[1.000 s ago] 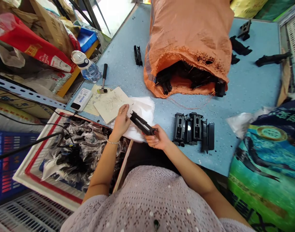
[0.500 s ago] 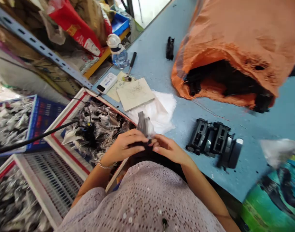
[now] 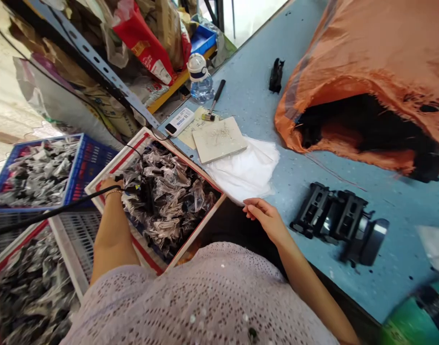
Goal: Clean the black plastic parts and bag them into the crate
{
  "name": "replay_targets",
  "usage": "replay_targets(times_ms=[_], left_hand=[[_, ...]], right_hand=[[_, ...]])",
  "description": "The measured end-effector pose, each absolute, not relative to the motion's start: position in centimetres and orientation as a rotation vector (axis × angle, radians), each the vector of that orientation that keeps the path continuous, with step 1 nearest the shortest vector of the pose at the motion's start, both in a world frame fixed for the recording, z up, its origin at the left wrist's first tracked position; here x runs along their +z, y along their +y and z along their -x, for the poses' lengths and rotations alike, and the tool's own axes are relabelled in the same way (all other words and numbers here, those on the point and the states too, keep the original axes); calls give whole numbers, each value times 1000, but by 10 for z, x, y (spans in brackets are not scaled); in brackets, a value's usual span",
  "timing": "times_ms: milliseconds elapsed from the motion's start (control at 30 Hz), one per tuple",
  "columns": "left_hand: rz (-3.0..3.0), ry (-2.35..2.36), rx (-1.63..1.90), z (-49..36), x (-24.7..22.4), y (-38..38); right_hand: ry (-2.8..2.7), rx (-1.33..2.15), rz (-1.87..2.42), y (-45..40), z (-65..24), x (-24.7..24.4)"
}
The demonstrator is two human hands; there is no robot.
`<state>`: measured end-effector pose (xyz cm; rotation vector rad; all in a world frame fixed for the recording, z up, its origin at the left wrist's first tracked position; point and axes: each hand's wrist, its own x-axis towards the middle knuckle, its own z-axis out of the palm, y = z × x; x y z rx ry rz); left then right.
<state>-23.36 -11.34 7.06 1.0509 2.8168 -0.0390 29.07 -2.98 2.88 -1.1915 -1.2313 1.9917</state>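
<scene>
My left hand (image 3: 112,184) is over the left rim of a white crate (image 3: 185,249) full of dark parts in clear bags (image 3: 169,191). A black cable (image 3: 61,211) crosses in front of it, so its fingers are mostly hidden. At the table's near edge, my right hand (image 3: 265,216) has its fingers curled together at the lower corner of a stack of white plastic bags (image 3: 237,172). The fingertips touch that corner and seem to pinch it. To the right of this hand lies a row of black plastic parts (image 3: 337,223).
An orange sack (image 3: 377,52) holding black parts lies open on the blue table (image 3: 255,96). A flat board (image 3: 219,140), a hammer (image 3: 217,98), a white device (image 3: 179,121) and a water bottle (image 3: 200,79) are at the back left. A blue crate (image 3: 79,167) stands at far left.
My hands were together at the table edge around a small bagged dark part. The left has swung left to the crate; the right has moved slightly right to the bags. The view has shifted.
</scene>
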Motion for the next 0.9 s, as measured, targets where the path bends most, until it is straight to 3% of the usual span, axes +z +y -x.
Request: replay_targets(times_ms=[200,333,467,600,800,900], left_hand=[[-1149,2785,228,153,32,-62],[-1747,2108,710,4,12,-13],[-2005,1728,815,-123,6,40],[-1881,1747,790,-148,-1,79],[-1216,1524,1061,-99,2,89],[-1086,1428,1242,-94,3,81]], right_hand=[[-1310,1926,1230,-35,-297,28],[-1588,1758,1234,-33,-313,42],[-1993,1069,1637,-22,-350,70],[-2040,456,2228,-16,-383,85],[-2127,529,2242,-2,-386,69],[-1811,919,2009,17,-385,63]])
